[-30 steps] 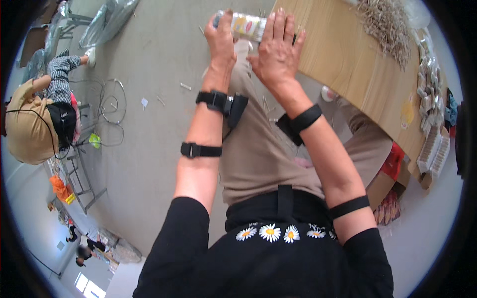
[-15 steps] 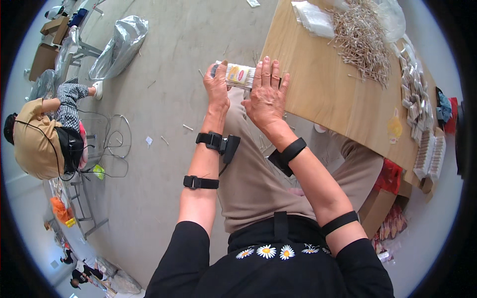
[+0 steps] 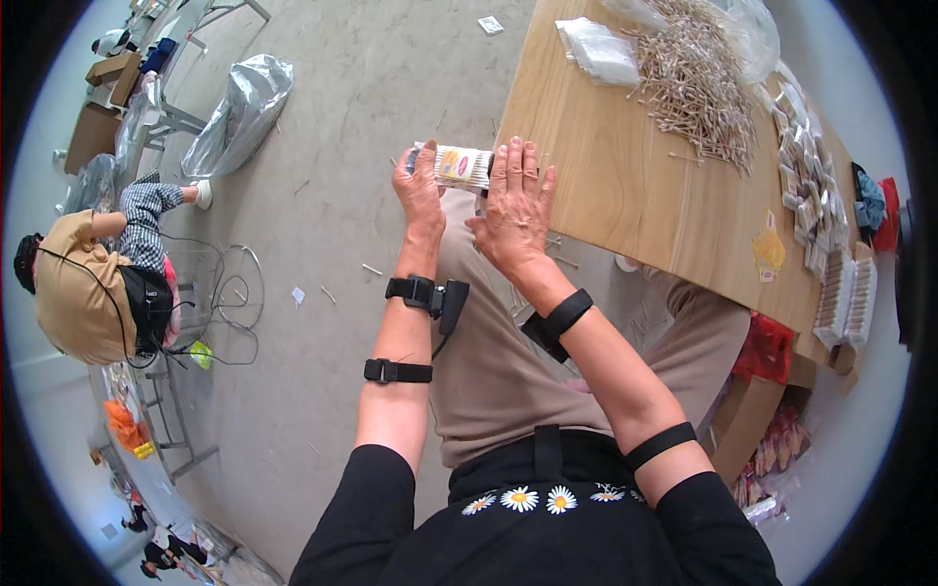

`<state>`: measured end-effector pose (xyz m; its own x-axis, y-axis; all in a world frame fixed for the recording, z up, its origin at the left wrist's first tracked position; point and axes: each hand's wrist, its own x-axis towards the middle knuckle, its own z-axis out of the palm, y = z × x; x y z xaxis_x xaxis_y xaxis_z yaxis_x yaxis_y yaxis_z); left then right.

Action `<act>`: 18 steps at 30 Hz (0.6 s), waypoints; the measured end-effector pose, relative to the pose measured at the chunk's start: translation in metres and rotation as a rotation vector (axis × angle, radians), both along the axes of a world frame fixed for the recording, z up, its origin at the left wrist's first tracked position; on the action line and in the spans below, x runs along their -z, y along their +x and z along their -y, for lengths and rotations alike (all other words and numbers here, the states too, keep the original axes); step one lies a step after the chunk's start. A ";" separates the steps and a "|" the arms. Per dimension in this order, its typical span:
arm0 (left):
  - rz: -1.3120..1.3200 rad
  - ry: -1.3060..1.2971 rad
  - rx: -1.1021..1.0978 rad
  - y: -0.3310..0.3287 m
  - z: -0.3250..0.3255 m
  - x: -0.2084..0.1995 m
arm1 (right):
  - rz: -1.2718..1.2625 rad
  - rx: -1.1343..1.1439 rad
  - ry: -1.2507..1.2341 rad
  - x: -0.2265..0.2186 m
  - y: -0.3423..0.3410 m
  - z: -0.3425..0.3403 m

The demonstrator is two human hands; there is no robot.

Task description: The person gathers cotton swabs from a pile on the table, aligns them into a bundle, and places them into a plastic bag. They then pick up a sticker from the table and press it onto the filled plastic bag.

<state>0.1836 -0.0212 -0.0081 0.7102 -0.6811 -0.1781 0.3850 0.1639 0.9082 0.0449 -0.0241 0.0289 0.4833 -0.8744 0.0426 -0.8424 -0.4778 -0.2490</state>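
Note:
My left hand (image 3: 420, 203) is wrapped round one end of a pack of cotton swabs (image 3: 459, 166), a clear packet with a yellow and white label and rows of white tips. It is held above my lap, just off the table's near left corner. Flat and with fingers stretched out, my right hand (image 3: 515, 207) presses against the pack's other end. Its palm side is hidden, and so is the underside of the pack. A large heap of loose cotton swabs (image 3: 699, 83) lies on the wooden table (image 3: 625, 156) to the right.
Clear bags (image 3: 598, 51) lie beside the heap. Filled swab packs (image 3: 813, 186) line the table's right side, near a yellow label sheet (image 3: 768, 246). Below stands a cardboard box (image 3: 747, 425). At left a person (image 3: 88, 283) sits near a silver bag (image 3: 244, 112). Swabs litter the floor.
The whole view has shifted slightly. Both hands keep their places on the swab pack, the left gripping it and the right flat against its end.

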 end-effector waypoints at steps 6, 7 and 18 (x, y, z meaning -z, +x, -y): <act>0.015 -0.024 -0.015 -0.002 0.004 0.003 | -0.048 0.035 -0.036 -0.002 0.003 -0.002; 0.032 -0.008 -0.013 -0.002 0.006 0.003 | -0.050 0.042 -0.038 -0.003 0.003 -0.002; 0.454 0.332 -0.247 0.026 -0.043 -0.016 | 0.256 0.056 -0.267 0.009 -0.126 0.067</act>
<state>0.2095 0.0223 0.0082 0.8945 -0.4470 0.0043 -0.0653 -0.1210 0.9905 -0.0816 -0.0910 0.0204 0.3792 -0.8411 0.3857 -0.7958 -0.5092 -0.3279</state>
